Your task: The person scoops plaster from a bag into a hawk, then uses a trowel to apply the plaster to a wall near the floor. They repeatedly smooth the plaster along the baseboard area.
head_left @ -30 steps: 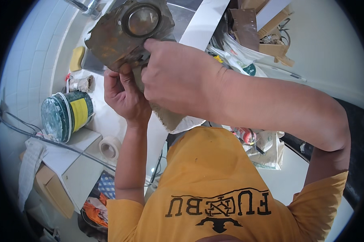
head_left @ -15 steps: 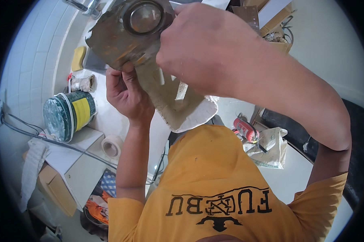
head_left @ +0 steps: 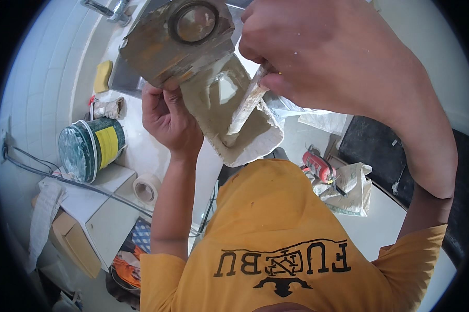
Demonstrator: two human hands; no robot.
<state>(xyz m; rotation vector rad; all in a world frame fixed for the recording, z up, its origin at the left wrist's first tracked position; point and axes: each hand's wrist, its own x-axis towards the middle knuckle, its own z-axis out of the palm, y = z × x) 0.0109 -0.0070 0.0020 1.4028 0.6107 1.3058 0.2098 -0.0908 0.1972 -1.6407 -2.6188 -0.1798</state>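
My left hand (head_left: 171, 120) pinches the lower edge of a flat grey-brown plate (head_left: 154, 49), with a raised dark ring (head_left: 195, 22) and smears of wet paste on it. Below and partly behind the plate is a crusted white tub (head_left: 268, 146) holding wet grey-beige paste (head_left: 208, 106). Closed fingers of my right hand (head_left: 317, 57) grip a flat, paste-caked stick-like tool (head_left: 247, 104), tilted so its tip reaches into the tub. What supports the tub is hidden.
A metal tap (head_left: 119, 13) and a sponge (head_left: 103, 76) are by the sink at upper left. A green bucket (head_left: 78, 151) lies on its side near a tape roll (head_left: 146, 189). A red fire extinguisher (head_left: 318, 165) and a sack (head_left: 356, 192) are on the right.
My right hand has lifted away from the plate to the right, bringing the caked tool into view with its tip in the tub. The plate and left hand have shifted slightly right.
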